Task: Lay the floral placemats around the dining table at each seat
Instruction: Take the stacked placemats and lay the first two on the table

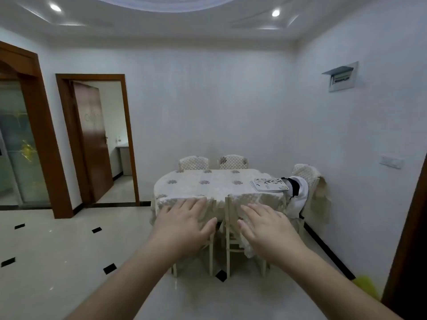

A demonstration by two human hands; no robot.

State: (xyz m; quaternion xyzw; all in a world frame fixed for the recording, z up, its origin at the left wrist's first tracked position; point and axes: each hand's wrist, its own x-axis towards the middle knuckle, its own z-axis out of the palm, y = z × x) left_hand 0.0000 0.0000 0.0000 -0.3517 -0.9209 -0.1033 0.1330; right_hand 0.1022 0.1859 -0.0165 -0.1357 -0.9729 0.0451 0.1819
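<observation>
Out in front of you, both arms are stretched forward with the palms turned down. Your left hand (184, 224) is spread flat, fingers straight and slightly fanned, thumb angled out toward the other hand; it grips nothing and touches nothing you can see. Your right hand (265, 225) matches it: fingers extended and relaxed, nothing between them, nothing under the palm. The two hands hover side by side with a gap between the thumbs, and they sit in the view over the near edge of the dining table (184, 188), though they are well short of it in the room.

The floral placemats (269, 184) lie in a neat stack on the table's right end, near the far right corner, flat on the pale tablecloth (254, 204) that drapes down over the sides. Just beside the stack, to its right, a white and black garment (298, 195) hangs over the chair at the right end (309, 175). Two more chairs with quilted covers stand against the far side of the table, the left one (194, 162) and the right one (233, 161), and wooden chairs (231, 239) are tucked under the near side, partly hidden behind your hands.

To the left, a brown door (92, 139) stands open in its frame, and the floor (57, 245) is pale tile with small black diamonds
</observation>
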